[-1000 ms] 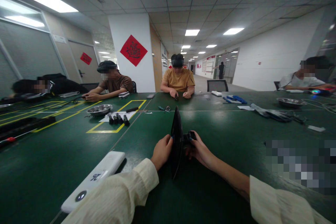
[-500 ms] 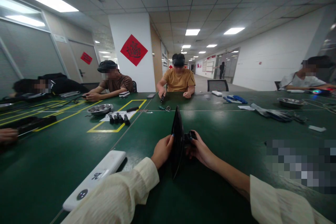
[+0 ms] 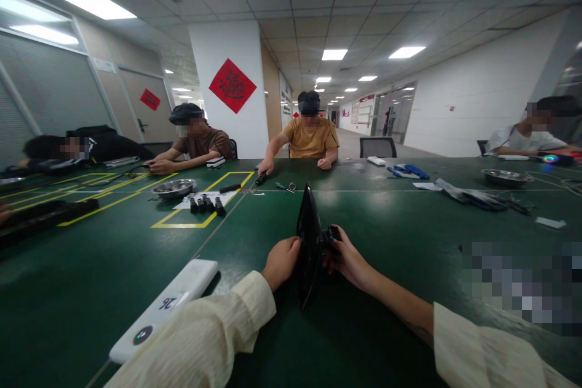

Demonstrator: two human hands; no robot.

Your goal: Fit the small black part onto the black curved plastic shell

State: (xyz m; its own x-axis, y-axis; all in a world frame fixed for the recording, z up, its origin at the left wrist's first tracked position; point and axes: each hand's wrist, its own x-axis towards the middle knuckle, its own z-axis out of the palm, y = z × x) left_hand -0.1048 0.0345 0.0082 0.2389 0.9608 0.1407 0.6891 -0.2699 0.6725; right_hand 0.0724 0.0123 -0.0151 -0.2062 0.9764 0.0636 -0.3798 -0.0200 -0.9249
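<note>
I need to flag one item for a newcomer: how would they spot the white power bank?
Start at the green table and find the cream left sleeve at the near edge. The power bank lies just left of it: a long white slab with a handwritten number, the only white thing on that near side.

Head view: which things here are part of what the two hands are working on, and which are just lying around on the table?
In hand:
- black iron, stood on edge, left hand on one side
- right hand at the iron's handle side

Lying about:
- white power bank, near the left sleeve
- metal bowl
- small black parts on a paper sheet
- blue gloves
</note>
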